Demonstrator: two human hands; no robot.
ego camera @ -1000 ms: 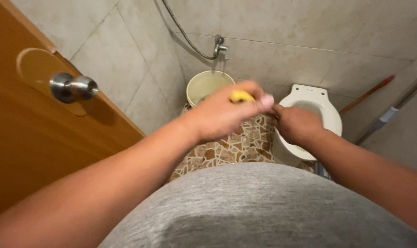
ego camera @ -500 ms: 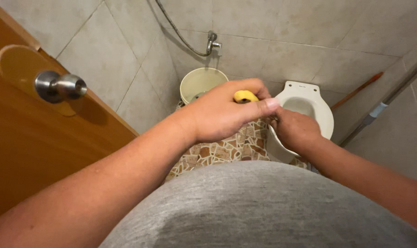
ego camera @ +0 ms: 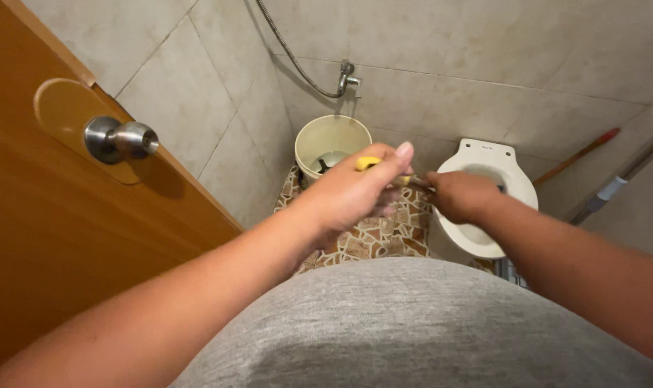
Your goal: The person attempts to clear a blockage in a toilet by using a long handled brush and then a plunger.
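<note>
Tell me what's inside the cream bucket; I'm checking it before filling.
In the cream bucket a dark object lies on the bottom, too small to identify. The left hand covers its near rim and front.

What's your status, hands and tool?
Left hand shut on yellow-handled tool. Right hand closed at its far end. Both above floor between bucket and toilet. Nothing between them.

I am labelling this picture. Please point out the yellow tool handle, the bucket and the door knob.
yellow tool handle (ego camera: 367,163): head view, on the yellow end above the left hand (ego camera: 355,194).
bucket (ego camera: 306,144): head view, on its left rim.
door knob (ego camera: 129,140): head view, on the round metal front.
</note>
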